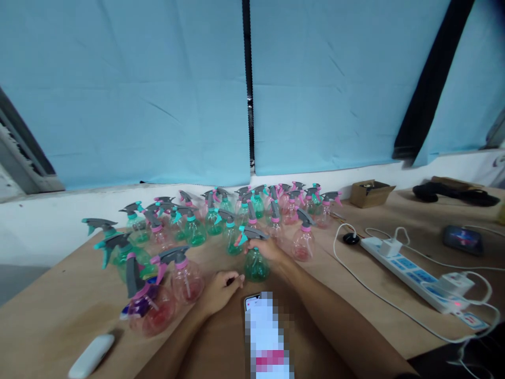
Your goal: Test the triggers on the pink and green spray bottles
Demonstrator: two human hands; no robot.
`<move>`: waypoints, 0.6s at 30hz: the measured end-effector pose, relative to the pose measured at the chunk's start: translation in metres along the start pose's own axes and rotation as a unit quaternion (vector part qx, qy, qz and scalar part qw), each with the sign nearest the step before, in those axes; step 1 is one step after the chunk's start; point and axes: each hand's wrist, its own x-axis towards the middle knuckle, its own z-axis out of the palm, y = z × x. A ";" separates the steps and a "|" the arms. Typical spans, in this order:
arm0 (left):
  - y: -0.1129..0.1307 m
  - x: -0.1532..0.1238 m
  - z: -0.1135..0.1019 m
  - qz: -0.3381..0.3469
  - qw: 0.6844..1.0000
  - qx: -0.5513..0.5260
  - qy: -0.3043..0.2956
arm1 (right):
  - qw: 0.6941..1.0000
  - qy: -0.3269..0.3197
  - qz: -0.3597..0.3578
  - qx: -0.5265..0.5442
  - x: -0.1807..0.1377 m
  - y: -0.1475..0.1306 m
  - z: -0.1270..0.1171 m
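Observation:
My right hand [265, 247] is wrapped round the neck of a green spray bottle [257, 267] with a grey and turquoise trigger head, standing upright on the table. Just left of that bottle, my left hand [224, 288] rests on the wood with its fingers curled in; nothing shows in them. Nearest to my left forearm are two pink spray bottles [188, 281] with grey and pink heads. A phone [268, 337], its screen blurred out, lies between my forearms. Behind my hands stand several more spray bottles [196, 231], green and pink.
A white power strip [410, 273] with plugs and cables lies on the right, with a small black round device [351, 238] beside it. A cardboard box [371, 195] sits at the back right. At the front left lies a white case [92, 355]. Blue curtains [315, 89] hang behind.

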 end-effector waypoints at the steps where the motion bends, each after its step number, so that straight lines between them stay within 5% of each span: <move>1: 0.000 0.000 0.000 -0.001 1.000 0.002 0.001 | 1.000 -0.005 -0.001 -0.005 0.000 0.000 0.000; 18: 0.006 -0.007 -0.004 0.018 0.999 -0.047 -0.012 | 1.000 0.014 -0.028 0.004 0.007 0.020 0.021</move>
